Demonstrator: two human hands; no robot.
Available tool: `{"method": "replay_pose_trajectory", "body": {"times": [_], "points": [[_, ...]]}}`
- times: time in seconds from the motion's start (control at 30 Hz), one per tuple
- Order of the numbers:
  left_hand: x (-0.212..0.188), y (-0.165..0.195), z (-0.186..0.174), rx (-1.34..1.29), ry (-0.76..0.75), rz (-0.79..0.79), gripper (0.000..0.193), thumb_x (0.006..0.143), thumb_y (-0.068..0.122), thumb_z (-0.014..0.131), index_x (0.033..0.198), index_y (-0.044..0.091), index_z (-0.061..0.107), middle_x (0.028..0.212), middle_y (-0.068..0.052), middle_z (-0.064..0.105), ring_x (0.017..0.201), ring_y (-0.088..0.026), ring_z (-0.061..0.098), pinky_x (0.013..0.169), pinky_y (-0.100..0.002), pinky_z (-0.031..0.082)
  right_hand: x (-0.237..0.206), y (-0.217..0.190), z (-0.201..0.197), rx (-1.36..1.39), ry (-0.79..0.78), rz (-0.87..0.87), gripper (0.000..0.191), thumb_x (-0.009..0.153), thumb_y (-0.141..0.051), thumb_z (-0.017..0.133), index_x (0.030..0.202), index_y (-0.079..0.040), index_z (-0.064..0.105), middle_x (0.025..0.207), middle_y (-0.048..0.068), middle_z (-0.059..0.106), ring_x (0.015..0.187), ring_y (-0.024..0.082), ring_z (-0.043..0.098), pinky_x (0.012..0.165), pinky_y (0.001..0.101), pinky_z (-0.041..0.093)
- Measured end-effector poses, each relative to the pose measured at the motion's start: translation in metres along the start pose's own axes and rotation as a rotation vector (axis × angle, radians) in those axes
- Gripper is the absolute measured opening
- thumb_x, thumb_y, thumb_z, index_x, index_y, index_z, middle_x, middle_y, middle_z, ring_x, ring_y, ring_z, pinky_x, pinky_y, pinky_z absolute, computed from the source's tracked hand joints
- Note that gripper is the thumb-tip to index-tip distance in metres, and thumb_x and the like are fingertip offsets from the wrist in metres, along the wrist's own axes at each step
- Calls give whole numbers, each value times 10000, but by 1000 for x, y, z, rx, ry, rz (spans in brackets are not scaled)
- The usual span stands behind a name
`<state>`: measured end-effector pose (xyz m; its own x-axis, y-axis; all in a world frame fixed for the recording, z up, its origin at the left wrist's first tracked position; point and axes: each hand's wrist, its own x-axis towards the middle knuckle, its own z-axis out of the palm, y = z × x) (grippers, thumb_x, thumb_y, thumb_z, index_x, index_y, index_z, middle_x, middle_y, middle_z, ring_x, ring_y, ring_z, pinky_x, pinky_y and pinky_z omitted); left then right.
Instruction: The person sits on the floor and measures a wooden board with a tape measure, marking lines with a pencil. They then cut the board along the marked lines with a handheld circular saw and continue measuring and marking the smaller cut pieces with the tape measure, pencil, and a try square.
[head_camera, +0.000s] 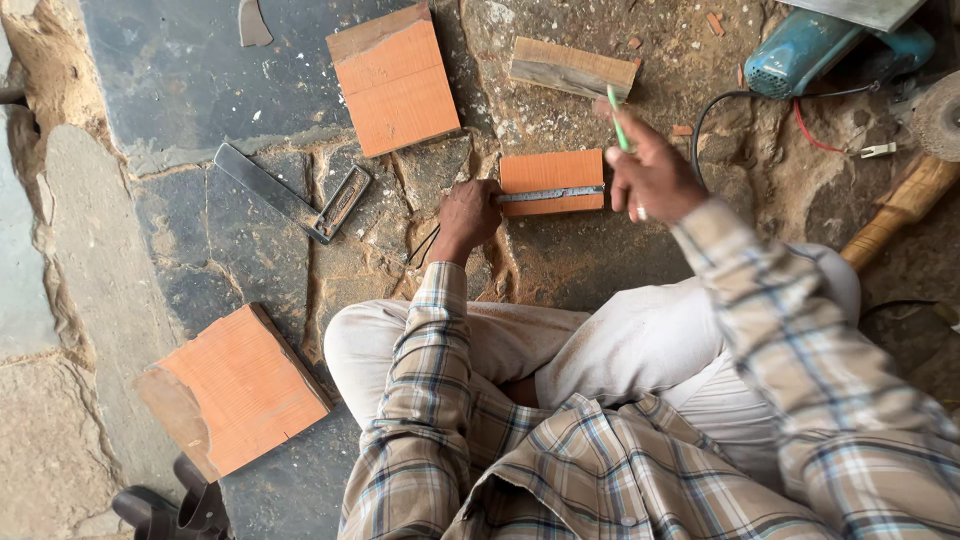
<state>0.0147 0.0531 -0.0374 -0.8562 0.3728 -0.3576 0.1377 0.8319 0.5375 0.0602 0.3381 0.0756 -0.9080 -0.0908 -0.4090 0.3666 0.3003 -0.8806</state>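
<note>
Checked shirt sleeves and pale trousers of the seated person fill the bottom, nearest the lens. At eight o'clock lies a large orange-faced wooden block on the stone floor, with a dark sandal just below it. At ten o'clock a steel try square rests flat. Toward eleven o'clock sits a second orange wooden block. Near the centre, the left hand presses down on the end of a thin metal ruler laid across a small orange rectangular wood piece. Just right of it, the right hand is closed around a green pencil, lifted above the piece. At twelve o'clock lies a greyish wood offcut. At one o'clock sits a teal power tool; at three o'clock, a wooden handle.
</note>
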Motion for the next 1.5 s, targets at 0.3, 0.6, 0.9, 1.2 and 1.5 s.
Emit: {"method": "replay_pose_trajectory", "body": {"times": [0.3, 0.6, 0.9, 1.2, 1.5], "points": [[4, -8, 12, 0, -17, -20, 204, 979, 174, 595, 1031, 180, 791, 910, -85, 771, 795, -252, 734, 765, -451, 577, -16, 17, -8, 267, -91, -243, 496, 1062, -446, 580, 1208, 28, 584, 951, 181, 719, 766, 210, 688, 653, 356, 561], [2, -8, 11, 1, 22, 18, 178, 953, 185, 632, 1018, 166, 796, 909, -92, 769, 796, -262, 728, 732, -442, 586, 35, 89, 27, 217, -181, 26, 431, 1000, -375, 590, 1066, 40, 681, 886, 178, 759, 674, 181, 750, 615, 319, 644], [1, -4, 8, 9, 0, -5, 190, 970, 176, 612, 1015, 178, 797, 878, -84, 771, 770, -243, 731, 720, -433, 588, 43, 114, 35, 162, -270, -8, 332, 975, -170, 545, 1167, 56, 691, 1040, 159, 752, 892, 180, 730, 839, 322, 601], [0, -3, 7, 8, 37, 12, 182, 941, 182, 624, 989, 177, 799, 888, -100, 770, 811, -290, 738, 776, -488, 576, 44, 118, 35, 96, -276, -15, 336, 992, -193, 537, 1168, 48, 693, 1051, 151, 754, 906, 165, 725, 849, 320, 597], [-1, -3, 8, 13, 35, -3, 197, 935, 167, 613, 990, 171, 802, 876, -99, 767, 820, -282, 730, 804, -503, 557, 42, 110, 35, 98, -273, -3, 323, 992, -186, 533, 1132, 40, 716, 1022, 148, 767, 842, 169, 730, 793, 302, 600]]}}
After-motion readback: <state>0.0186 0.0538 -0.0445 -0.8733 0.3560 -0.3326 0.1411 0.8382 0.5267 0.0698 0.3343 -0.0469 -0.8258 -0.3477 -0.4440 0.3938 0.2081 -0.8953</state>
